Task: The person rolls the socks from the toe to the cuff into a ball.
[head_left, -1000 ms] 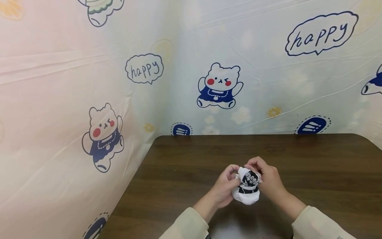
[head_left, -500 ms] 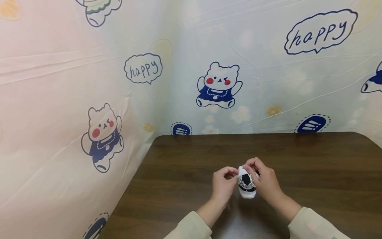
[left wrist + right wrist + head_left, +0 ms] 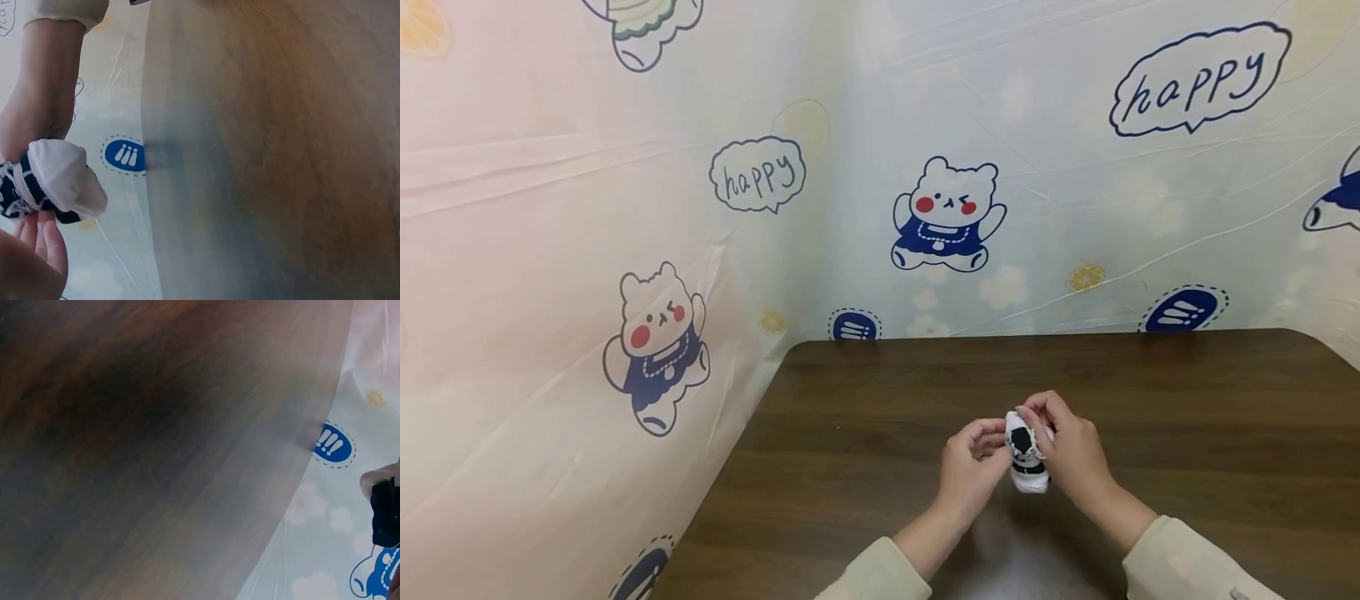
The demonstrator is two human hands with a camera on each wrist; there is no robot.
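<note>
A small bunched sock (image 3: 1028,479), white with black patches and loose threads showing, is held up over the table between both hands. My right hand (image 3: 1078,450) pinches its upper right side with thumb and fingers. On the other side, my left hand (image 3: 972,471) has curled fingertips and thumb at the sock's left edge. In the left wrist view the sock (image 3: 65,178) shows its rounded white end, with the left hand (image 3: 37,262) touching it from below. Only a black part of the sock (image 3: 385,512) appears at the right edge of the right wrist view.
A dark brown wooden table (image 3: 865,417) lies beneath the hands. Behind it and to the left hangs a pale curtain (image 3: 865,208) printed with bears and speech bubbles, meeting the table's far edge.
The sock has turned and looks narrower than a second ago, and its white end shows less. The left hand shifted its hold along the sock's edge; the right hand stayed nearly in place.
</note>
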